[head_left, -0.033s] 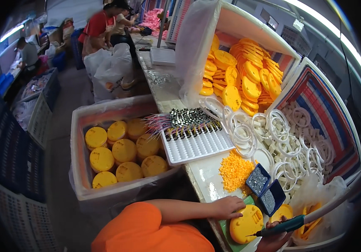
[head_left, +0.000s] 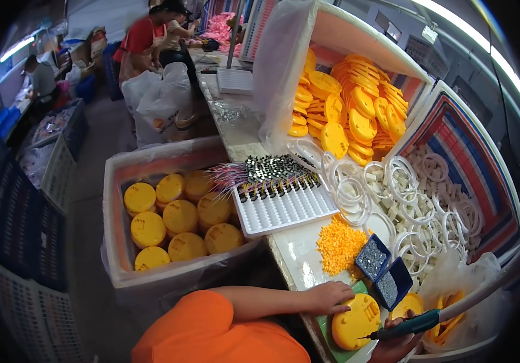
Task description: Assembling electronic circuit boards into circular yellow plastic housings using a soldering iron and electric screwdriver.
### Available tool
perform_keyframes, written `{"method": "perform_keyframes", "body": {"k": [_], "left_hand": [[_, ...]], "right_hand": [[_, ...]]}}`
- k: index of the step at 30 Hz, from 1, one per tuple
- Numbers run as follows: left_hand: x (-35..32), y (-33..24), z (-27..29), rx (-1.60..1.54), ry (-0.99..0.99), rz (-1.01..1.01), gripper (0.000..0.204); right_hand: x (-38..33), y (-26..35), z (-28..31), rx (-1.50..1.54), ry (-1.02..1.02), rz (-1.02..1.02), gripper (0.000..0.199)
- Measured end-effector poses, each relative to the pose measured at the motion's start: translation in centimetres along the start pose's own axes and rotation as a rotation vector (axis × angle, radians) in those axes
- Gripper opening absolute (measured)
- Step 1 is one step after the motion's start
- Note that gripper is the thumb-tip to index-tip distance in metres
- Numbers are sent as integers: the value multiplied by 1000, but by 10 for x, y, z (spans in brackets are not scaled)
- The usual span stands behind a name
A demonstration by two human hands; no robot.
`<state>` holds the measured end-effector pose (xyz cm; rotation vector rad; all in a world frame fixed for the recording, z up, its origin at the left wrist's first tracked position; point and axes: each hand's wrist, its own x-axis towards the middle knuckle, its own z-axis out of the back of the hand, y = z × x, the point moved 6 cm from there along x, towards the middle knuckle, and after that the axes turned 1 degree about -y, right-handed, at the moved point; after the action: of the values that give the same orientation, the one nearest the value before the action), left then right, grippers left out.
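Note:
A round yellow plastic case [head_left: 354, 323] lies on a green mat [head_left: 327, 331] at the bench's near edge. My left hand [head_left: 331, 297] is closed against the case's upper left rim, its fingers curled over the edge. My right hand [head_left: 398, 346] grips a dark green electric screwdriver [head_left: 406, 327], partly hiding the fingers. The thin bit points left, its tip over the lower right part of the case. Just beyond the case are two small blue boxes of tiny metal screws [head_left: 371, 261] and a heap of small orange pieces [head_left: 340, 245].
A white tray [head_left: 290, 219] of wired parts sits farther back. Yellow covers [head_left: 356, 109] fill a tipped box; white rings [head_left: 352, 196] and pale blocks lie on the right. A bin [head_left: 113, 242] of yellow cases stands at left. Other people [head_left: 142, 39] work at the back.

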<state>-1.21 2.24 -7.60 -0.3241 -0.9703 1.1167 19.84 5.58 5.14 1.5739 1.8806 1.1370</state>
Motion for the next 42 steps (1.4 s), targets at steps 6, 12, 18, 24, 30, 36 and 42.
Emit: {"method": "perform_keyframes", "body": {"k": [6, 12, 18, 24, 30, 36, 42], "left_hand": [[6, -12, -3, -94, 36, 58, 43], [9, -5, 10, -59, 19, 172, 41], [51, -11, 28, -3, -54, 17, 36], [131, -55, -40, 7, 292, -302, 32], [132, -41, -95, 175, 593, -277, 35], [133, -41, -89, 121, 528, -240, 35], [132, -39, -93, 134, 548, -241, 34]], "right_hand": [[-10, 13, 17, -171, -186, 143, 70], [6, -8, 71, 167, 60, 129, 87], [24, -11, 47, -78, -58, 279, 101], [27, -16, 56, -40, -18, 269, 104], [31, -23, 54, -25, 96, 214, 102], [32, -29, 53, -141, 62, 194, 97], [31, -36, 55, -184, 64, 187, 97]]}}
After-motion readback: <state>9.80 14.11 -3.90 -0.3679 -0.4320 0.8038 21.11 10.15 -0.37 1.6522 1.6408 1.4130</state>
